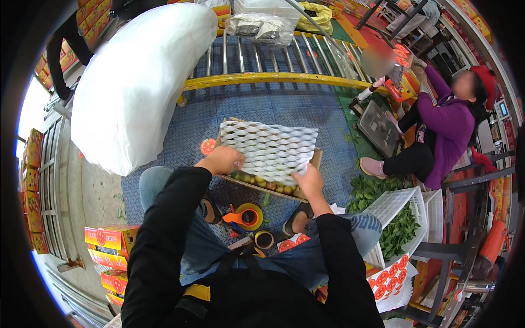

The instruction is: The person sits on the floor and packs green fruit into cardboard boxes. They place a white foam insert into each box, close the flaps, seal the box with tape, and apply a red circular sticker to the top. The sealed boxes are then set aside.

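Observation:
A white foam mesh sheet (270, 149) is stretched between my two hands, over an open cardboard box (318, 162). My left hand (224, 159) pinches its left edge, and my right hand (310, 180) grips its lower right corner. Round green and reddish fruit (262, 182) shows in the box along the near side, below the sheet's edge; the mesh covers most of the rest. The box stands on blue floor matting between my knees. Against its left side lies a round red sticker (208, 146).
An orange tape dispenser (236, 218) and a tape roll (264, 239) lie between my feet. A large white plastic bag (135, 86) bulges at left. Beyond runs a roller conveyor (279, 78). At right, a person in purple (447, 119) sits near a crate of green leaves (422, 213).

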A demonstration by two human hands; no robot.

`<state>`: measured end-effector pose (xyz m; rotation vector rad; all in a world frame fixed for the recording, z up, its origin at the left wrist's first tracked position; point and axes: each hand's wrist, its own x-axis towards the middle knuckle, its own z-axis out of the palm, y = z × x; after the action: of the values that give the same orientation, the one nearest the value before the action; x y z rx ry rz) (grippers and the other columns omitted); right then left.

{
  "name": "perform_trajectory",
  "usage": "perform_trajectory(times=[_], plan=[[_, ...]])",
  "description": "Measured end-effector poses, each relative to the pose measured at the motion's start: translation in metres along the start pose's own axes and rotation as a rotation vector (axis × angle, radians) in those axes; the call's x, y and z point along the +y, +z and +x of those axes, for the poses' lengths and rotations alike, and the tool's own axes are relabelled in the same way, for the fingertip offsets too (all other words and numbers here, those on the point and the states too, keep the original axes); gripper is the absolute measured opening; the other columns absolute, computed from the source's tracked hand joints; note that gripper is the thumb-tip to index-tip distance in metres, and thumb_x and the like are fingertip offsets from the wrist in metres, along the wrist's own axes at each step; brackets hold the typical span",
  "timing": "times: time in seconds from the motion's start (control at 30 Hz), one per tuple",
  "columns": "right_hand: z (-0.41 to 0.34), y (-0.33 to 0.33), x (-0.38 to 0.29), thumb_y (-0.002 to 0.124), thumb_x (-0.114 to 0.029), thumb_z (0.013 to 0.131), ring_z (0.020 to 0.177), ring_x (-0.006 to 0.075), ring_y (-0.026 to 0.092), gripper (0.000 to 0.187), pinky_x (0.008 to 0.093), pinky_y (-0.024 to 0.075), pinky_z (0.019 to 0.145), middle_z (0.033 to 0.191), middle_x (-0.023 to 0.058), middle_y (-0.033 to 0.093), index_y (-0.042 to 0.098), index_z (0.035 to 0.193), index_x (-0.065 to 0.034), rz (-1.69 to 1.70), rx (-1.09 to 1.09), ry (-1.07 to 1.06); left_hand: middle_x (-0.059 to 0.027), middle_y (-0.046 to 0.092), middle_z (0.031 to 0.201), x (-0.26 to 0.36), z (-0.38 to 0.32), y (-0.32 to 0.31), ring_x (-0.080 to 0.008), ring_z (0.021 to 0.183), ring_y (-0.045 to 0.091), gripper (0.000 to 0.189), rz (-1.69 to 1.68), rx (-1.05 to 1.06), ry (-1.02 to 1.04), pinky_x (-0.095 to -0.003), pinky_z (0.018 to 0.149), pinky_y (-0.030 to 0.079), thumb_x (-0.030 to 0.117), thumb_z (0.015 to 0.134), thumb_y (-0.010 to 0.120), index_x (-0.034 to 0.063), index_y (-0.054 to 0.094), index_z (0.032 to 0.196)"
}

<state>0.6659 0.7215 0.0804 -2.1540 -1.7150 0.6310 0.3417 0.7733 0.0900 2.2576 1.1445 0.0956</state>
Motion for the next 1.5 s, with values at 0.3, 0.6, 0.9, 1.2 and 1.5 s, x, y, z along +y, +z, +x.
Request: perform_trajectory(times=[0.3,0.6,0.9,1.2,1.5], plan=[[0.0,0.043,0.019,0.063,-0.017,0.086,0.089,0.0391,0.073,0.023,0.0464,0.0584,0.08,0.1,0.0206,0.074,0.072,0.1,-0.0005,-0.491,-0.391,-0.018,-0.006,0.074,0.093,-0.046,0.008,0.053,-0.0297,0.093,0.07,0.017,-0.054,-0.187,-0.167,-0.0419,0.078,0.054,0.008,0.081,0.062,0.0144,0.075,0.091],[0.013,0.059,0.032,0.051,-0.006,0.093,0.12,0.0366,0.062,0.045,0.0436,0.0532,0.094,0.136,0.0239,0.059,0.044,0.137,-0.0005,-0.428,0.093,-0.226,-0.0114,0.07,0.114,-0.038,0.018,0.061,-0.0311,0.109,0.064,0.028,0.1,-0.08,-0.14,-0.041,0.09,0.052,0.011,0.079,0.063,0.0088,0.071,0.106],[0.004,0.056,0.055,0.063,-0.004,0.083,0.115,0.0388,0.058,0.037,0.0444,0.0502,0.093,0.123,0.0163,0.061,0.065,0.119,-0.0103,-0.048,-0.369,-0.36,-0.01,0.057,0.138,-0.044,0.013,0.072,-0.0318,0.122,0.059,0.057,0.227,-0.04,-0.176,-0.0456,0.097,0.051,0.024,0.08,0.075,0.0114,0.06,0.134],[0.002,-0.021,0.039,0.068,-0.016,0.086,0.109,0.0388,0.062,0.035,0.0447,0.0487,0.095,0.117,0.0232,0.065,0.065,0.116,0.0029,0.131,0.532,-0.181,-0.0162,0.068,0.098,-0.007,-0.003,-0.023,-0.0368,0.099,0.061,0.025,0.055,0.91,-0.378,-0.0484,0.093,0.048,0.017,0.08,0.072,0.0066,0.067,0.103],[-0.039,0.055,0.009,0.07,-0.049,0.089,0.148,0.0536,0.02,0.106,0.047,0.0203,0.123,0.153,0.0456,0.02,0.019,0.147,0.0221,0.063,-0.158,-0.028,-0.0362,-0.004,0.162,-0.001,0.021,0.064,-0.0537,0.151,0.003,0.137,-0.299,0.088,-0.685,-0.0593,0.12,0.016,0.064,0.074,0.076,0.004,-0.013,0.159]])
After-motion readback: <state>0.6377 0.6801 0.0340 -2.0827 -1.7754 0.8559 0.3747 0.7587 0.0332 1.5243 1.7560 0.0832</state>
